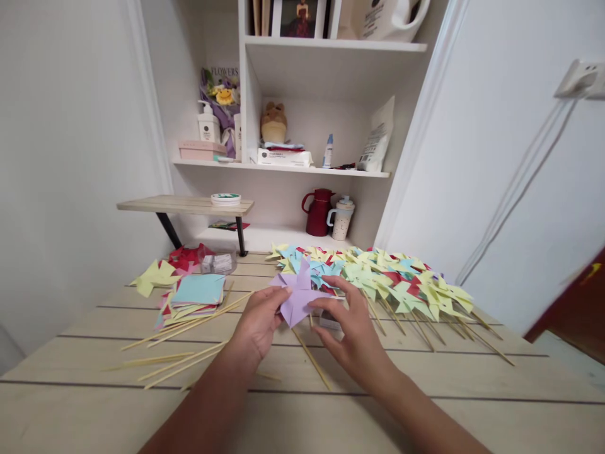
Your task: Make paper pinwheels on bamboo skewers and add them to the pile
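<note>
A light purple paper pinwheel (297, 299) is pinched by its left side between the thumb and fingers of my left hand (261, 318). My right hand (352, 325) is at the pinwheel's right side, its fingers curved and spread apart. One fingertip overlaps the pinwheel's right blade; whether it touches is hard to tell. Below the pinwheel a wooden stick (312, 359) lies slanted on the slatted table (425, 416). A small pale box (329, 320) is partly hidden behind my right fingers.
Many finished pinwheels (406, 277) on sticks lie piled at the back right. Paper squares (197, 290), loose sticks (189, 362) and a clear container (217, 260) sit on the left. Behind stand a raised wooden shelf (184, 205), a red jug (319, 212) and a tumbler (342, 219).
</note>
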The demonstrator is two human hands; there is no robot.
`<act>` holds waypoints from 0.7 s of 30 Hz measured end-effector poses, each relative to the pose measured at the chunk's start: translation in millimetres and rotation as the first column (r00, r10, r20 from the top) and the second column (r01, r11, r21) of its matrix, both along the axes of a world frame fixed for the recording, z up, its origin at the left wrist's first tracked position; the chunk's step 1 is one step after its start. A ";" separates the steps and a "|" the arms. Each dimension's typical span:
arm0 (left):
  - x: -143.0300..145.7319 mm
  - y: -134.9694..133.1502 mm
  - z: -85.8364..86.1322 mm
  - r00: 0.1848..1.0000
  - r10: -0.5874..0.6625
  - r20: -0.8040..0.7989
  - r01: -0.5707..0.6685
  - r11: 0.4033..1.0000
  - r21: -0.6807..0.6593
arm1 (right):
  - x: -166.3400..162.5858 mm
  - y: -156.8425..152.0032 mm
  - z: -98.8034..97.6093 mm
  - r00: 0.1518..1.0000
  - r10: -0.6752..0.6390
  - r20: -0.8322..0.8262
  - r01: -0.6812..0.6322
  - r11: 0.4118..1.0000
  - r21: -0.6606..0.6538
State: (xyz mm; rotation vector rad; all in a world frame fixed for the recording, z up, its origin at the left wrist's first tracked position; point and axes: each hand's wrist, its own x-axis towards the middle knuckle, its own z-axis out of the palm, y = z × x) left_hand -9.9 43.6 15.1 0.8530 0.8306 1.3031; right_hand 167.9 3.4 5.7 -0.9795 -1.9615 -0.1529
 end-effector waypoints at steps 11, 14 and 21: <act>13.4 -12.5 1.2 0.992 -0.128 -0.024 0.128 0.992 0.015 | -2.2 -1.0 4.0 0.999 -0.026 -0.019 0.028 0.995 0.094; 17.2 -15.3 0.5 0.989 -0.137 -0.049 0.139 0.990 0.034 | -2.0 -1.1 6.1 0.994 0.014 -0.108 -0.005 0.996 0.084; 20.4 -17.4 2.1 0.989 -0.123 -0.080 0.128 0.990 0.063 | -1.6 1.7 7.3 0.935 0.030 -0.352 -0.054 0.997 -0.060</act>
